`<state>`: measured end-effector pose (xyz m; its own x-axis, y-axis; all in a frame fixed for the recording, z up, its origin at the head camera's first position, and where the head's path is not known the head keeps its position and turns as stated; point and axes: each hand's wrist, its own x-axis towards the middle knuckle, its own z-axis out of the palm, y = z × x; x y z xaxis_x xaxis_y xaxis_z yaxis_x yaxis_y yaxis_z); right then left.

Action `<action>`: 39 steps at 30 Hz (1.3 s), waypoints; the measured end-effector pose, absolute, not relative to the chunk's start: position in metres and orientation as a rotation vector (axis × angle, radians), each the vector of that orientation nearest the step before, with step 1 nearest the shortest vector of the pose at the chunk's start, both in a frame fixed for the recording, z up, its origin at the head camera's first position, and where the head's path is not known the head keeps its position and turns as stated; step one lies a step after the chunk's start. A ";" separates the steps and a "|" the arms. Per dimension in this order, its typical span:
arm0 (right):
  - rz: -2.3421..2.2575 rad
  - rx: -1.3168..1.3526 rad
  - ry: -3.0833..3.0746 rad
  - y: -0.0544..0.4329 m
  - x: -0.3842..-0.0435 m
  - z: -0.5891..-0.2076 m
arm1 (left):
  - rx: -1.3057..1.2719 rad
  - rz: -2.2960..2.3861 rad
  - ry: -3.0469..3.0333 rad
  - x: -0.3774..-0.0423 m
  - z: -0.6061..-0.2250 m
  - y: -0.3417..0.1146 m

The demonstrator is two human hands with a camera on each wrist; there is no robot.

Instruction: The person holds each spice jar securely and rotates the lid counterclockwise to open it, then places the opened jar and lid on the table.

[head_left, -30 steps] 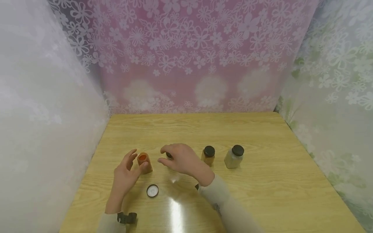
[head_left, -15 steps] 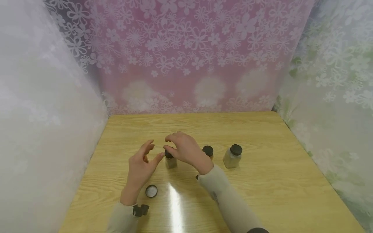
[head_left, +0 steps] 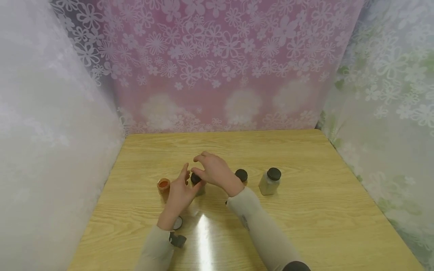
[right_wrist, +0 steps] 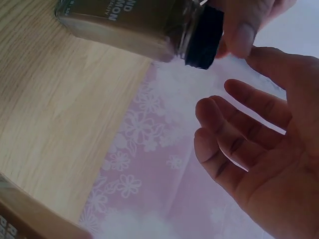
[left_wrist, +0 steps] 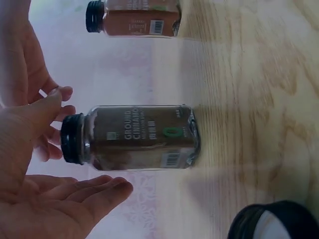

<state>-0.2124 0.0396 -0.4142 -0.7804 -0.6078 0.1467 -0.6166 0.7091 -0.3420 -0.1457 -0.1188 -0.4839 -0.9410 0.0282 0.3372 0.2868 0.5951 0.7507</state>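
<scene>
A glass spice jar of ground cinnamon point(left_wrist: 149, 137) stands upright on the table, its black lid point(head_left: 195, 178) on. My left hand point(head_left: 181, 192) is spread around the jar's near left side, thumb and fingers extended and apart; in the left wrist view no firm grip shows. Just right of the lid hovers my right hand point(head_left: 217, 171), fingers loosely bent with nothing between them. Left of both hands, a lidless jar point(head_left: 164, 186) shows orange-red contents. A loose black lid point(head_left: 178, 223) with a white inside lies partly behind my left wrist.
Behind my right wrist stands a second black-capped jar point(head_left: 241, 175) with reddish-brown contents. Farther right is a jar of pale contents point(head_left: 269, 182), also capped. The wooden table point(head_left: 305, 226) ends at a pink floral backdrop point(head_left: 217, 94), with pale side walls.
My left hand has moved right from the lidless jar to the cinnamon jar. The right hand has shifted slightly up and right, and stays by the cinnamon jar's lid.
</scene>
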 end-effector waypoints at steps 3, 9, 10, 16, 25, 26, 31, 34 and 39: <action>0.583 1.030 -2.911 0.036 -0.211 -0.418 | -0.255 -1.272 -2.583 -0.148 -0.486 -0.121; 0.582 0.994 -2.944 0.029 -0.205 -0.421 | -0.222 -1.341 -2.666 -0.151 -0.487 -0.125; 0.579 0.994 -2.949 0.029 -0.205 -0.422 | -0.213 -1.348 -2.676 -0.152 -0.488 -0.125; 0.539 0.986 -2.995 0.027 -0.203 -0.424 | -0.171 -1.393 -2.702 -0.152 -0.495 -0.128; 0.514 0.968 -3.063 0.024 -0.201 -0.424 | -0.156 -1.503 -2.688 -0.148 -0.506 -0.135; 0.509 0.971 -3.064 0.023 -0.201 -0.425 | -0.161 -1.504 -2.691 -0.148 -0.506 -0.135; 0.502 0.969 -3.045 0.020 -0.202 -0.427 | -0.176 -1.512 -2.702 -0.152 -0.507 -0.136; 0.525 0.922 -3.052 0.019 -0.202 -0.431 | -0.177 -1.528 -2.695 -0.152 -0.508 -0.135; 0.642 0.839 -3.063 0.020 -0.198 -0.435 | -0.167 -1.516 -2.682 -0.151 -0.510 -0.135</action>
<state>-0.1982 0.0203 -0.4353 -0.8615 -0.5076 0.0097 -0.4688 0.7879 -0.3994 -0.1509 -0.1346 -0.5102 -0.9925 0.0663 0.1024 0.1219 0.5116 0.8505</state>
